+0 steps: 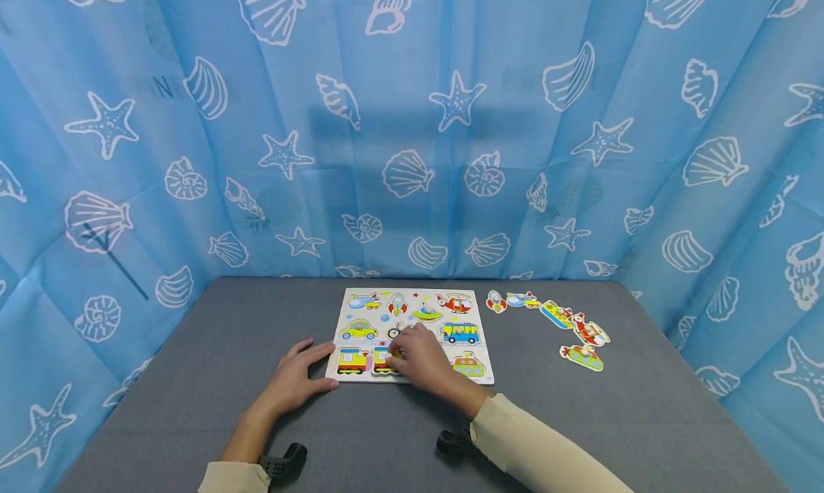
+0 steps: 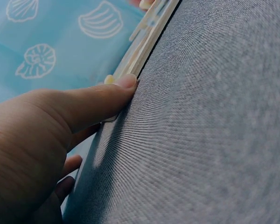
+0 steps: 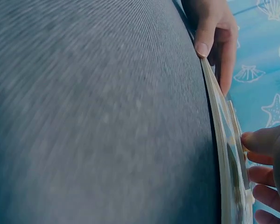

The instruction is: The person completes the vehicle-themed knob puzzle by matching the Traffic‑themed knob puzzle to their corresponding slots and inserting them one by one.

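Note:
A wooden puzzle board with vehicle pictures lies on the table. My left hand is at its left side, fingers extended, thumb touching the near left corner; the left wrist view shows that thumb against the board's edge. My right hand is over the board's lower middle and pinches a red-and-yellow train puzzle piece, partly hidden by the fingers. In the right wrist view, the right fingers are right at this piece, which lies slightly proud of the board. A train picture shows just left of it.
Several loose pieces lie right of the board: a rocket, a plane, a ship-like piece, a red helicopter and a green submarine. A blue shell-patterned curtain hangs behind the grey table.

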`<state>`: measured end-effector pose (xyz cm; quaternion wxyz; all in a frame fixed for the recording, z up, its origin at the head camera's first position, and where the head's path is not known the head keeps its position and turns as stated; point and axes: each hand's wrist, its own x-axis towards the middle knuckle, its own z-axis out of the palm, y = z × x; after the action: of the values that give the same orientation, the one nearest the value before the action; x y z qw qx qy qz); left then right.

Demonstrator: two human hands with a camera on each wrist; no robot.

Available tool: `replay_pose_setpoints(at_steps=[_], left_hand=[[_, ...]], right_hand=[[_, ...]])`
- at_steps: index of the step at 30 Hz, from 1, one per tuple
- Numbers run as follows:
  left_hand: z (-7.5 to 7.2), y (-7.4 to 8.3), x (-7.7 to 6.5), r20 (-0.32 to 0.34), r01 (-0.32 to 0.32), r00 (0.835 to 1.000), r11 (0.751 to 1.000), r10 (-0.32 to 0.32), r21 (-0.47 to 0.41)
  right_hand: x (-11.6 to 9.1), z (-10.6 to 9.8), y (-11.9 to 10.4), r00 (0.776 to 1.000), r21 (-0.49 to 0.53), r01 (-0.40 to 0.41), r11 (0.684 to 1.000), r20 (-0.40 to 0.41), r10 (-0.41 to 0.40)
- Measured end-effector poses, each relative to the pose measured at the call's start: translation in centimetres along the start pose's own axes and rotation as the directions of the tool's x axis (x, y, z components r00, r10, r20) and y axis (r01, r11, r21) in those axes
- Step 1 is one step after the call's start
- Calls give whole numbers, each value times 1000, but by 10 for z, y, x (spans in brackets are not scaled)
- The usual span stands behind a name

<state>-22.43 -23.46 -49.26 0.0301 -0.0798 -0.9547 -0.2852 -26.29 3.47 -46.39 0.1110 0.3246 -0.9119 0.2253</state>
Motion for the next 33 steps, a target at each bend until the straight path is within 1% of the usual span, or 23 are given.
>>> replay_pose_setpoints(at_steps=[5, 13, 16, 27, 33], left_hand=[[-1, 0, 0, 2, -2, 1000, 1000, 2, -4], [-1, 0, 0, 11, 3, 1000, 1000, -3, -15], [-2, 1, -1, 13, -3, 1000, 1000, 4, -16], [-3, 1, 0, 12, -6, 1000, 1000, 6, -16], [-2, -1, 1, 12, -7, 1000, 1000, 7, -2]], right_hand=[[8, 5, -9, 1000, -7, -6, 1000, 19, 7], [19, 14, -23, 997, -20, -67, 998, 47, 68], [23, 18, -28, 996, -32, -76, 997, 52, 77], [32, 31, -38, 997, -45, -73, 996, 15, 74], [35, 37, -43, 994, -48, -107, 993, 21, 108]])
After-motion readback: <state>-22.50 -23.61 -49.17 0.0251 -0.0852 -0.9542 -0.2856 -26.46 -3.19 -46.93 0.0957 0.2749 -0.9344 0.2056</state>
